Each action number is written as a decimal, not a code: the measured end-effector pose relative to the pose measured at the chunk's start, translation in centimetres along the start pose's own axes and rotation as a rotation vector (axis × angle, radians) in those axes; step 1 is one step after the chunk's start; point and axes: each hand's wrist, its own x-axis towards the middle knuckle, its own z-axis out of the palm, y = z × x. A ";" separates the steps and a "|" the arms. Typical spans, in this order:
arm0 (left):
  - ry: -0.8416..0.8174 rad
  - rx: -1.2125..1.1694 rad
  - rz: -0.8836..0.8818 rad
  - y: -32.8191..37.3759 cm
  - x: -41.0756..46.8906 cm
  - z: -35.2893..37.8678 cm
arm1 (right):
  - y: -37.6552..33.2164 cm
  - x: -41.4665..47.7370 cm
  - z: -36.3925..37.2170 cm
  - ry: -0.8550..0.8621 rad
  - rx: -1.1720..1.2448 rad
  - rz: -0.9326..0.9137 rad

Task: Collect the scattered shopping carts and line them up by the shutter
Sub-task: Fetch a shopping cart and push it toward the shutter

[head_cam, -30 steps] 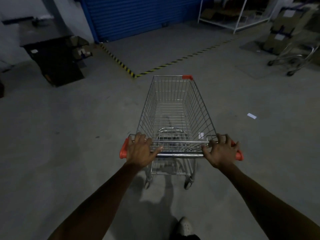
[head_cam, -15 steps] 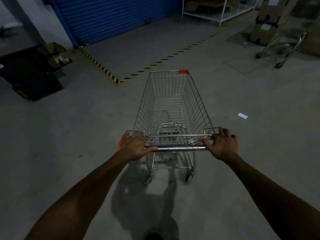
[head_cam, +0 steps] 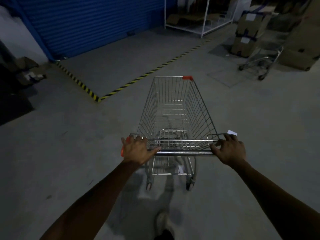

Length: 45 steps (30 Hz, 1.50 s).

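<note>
I see no carts lined up yet. The empty silver wire shopping cart [head_cam: 174, 115] is mid-floor, nose toward the blue ribbed shutter [head_cam: 95, 23] and well apart from it. A second grey cart [head_cam: 261, 63] waits far right by cardboard boxes [head_cam: 247, 32] (maybe more off-frame). Both left hand [head_cam: 136, 150] and right hand [head_cam: 229, 149] have fingers curled tight round the first cart's chrome handle bar [head_cam: 183, 153].

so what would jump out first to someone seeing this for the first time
The empty wire shopping cart fills the centre, with the left hand and right hand gripping the two ends of its handle bar. Behind it at upper left is the blue roller shutter, bordered by yellow-and-black floor tape. A second shopping cart stands at far right beside stacked cardboard boxes.
</note>
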 end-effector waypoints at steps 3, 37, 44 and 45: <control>-0.007 -0.021 0.046 1.8 6.4 -1.2 | 2.3 5.8 0.5 -0.004 -0.013 0.016; -0.037 0.003 0.230 27.0 72.6 -8.7 | 28.2 73.1 3.0 -0.114 0.017 0.109; -0.005 -0.022 0.253 30.1 89.9 -10.4 | 31.3 89.3 4.1 -0.006 0.075 0.063; -0.009 -0.030 0.254 30.5 92.4 -10.7 | 31.6 91.6 4.0 -0.014 0.082 0.075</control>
